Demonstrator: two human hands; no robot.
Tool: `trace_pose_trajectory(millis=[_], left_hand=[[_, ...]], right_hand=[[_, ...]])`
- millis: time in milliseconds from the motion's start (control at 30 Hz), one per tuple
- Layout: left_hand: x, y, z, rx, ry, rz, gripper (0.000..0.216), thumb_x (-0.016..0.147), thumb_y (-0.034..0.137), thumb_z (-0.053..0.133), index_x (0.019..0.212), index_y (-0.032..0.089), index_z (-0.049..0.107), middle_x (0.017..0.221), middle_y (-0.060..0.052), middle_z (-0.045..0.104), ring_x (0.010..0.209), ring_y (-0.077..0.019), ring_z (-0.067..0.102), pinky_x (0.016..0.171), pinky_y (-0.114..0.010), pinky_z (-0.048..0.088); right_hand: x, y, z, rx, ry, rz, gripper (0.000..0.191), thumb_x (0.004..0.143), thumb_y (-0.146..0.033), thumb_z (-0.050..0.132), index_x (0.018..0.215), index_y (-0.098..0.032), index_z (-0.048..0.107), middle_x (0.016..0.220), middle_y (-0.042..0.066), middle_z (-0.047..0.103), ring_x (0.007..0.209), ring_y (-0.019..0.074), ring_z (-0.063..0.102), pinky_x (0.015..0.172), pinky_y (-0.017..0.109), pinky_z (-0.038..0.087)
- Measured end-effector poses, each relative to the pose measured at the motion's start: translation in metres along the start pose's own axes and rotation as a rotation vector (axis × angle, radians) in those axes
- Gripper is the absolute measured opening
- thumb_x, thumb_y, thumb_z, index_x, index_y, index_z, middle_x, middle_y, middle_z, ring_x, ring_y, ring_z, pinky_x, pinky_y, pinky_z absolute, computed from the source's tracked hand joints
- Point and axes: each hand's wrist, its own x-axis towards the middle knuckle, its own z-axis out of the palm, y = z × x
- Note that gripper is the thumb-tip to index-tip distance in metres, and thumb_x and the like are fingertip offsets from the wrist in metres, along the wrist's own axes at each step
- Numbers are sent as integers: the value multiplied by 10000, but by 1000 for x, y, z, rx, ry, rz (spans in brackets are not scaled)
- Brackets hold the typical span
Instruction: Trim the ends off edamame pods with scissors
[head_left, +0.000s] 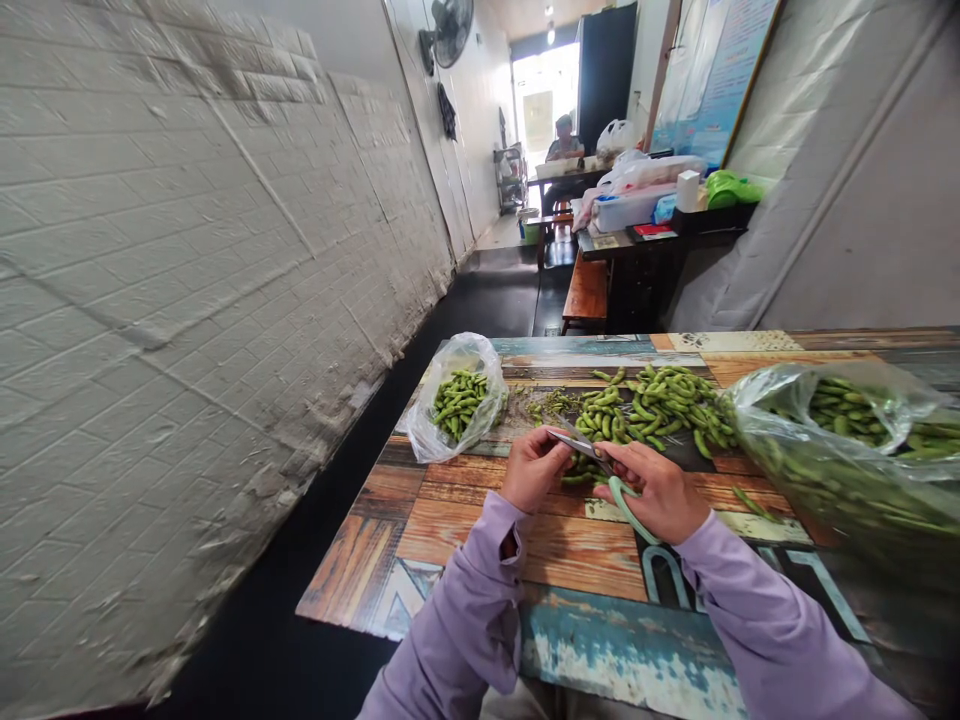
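Observation:
My right hand (660, 490) is closed around a pair of scissors (586, 446) with pale green handles. The blades point left and stand slightly apart. At their tips, my left hand (534, 466) is closed in a pinch; what lies between its fingers is too small and hidden to make out. Just beyond both hands spreads a loose pile of green soybean pods (667, 395), and several more pods lie partly hidden beneath the scissors. Small trimmed bits (553, 404) are scattered left of the pile.
On the patterned table (525, 545), an open clear bag of pods (460, 400) stands at the left and a larger bag of pods (847, 440) at the right. A bench (585, 290) and a cluttered table (622, 245) are beyond. Farther back sits a person (564, 145).

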Motion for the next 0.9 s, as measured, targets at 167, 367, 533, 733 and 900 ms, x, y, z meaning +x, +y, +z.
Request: trace_pose_trajectory(millis=[167,367,533,733,900], left_hand=[[1,-1,-1,16,-20,16,340,648,423,729,755,123,612,588,17,538,504,-73,452,487,-200,355],[0,3,0,46,-18,28,309,668,412,713,693,130,589,573,22,525,502,-72,451,504,-205,365],[-1,8,2,76,12,24,294,655,385,718,664,127,577,569,29,509,499,-62,434,509,-202,369],[-2,10,2,44,28,-11,300,636,373,726,738,138,572,561,41,516,478,-59,446,487,-193,354],[-3,12,1,5,-32,-55,321,660,357,693,876,146,582,645,20,565,514,-79,515,510,-205,391]], right_hand=[[0,0,-1,-26,-10,23,452,791,-416,616,1198,-226,560,786,16,551,632,138,523,629,275,487],[0,2,-2,-40,-26,30,438,801,-429,601,1181,-214,577,769,20,578,643,145,548,629,268,491],[-1,6,-1,-48,-41,36,432,795,-438,607,1168,-221,596,875,52,672,711,166,626,688,286,522],[2,6,-2,-13,29,66,368,773,-398,628,1113,-258,644,1052,39,706,950,226,666,826,329,538],[3,12,-2,15,157,213,410,745,-424,649,1121,-260,649,1072,48,701,957,251,669,833,376,549]])
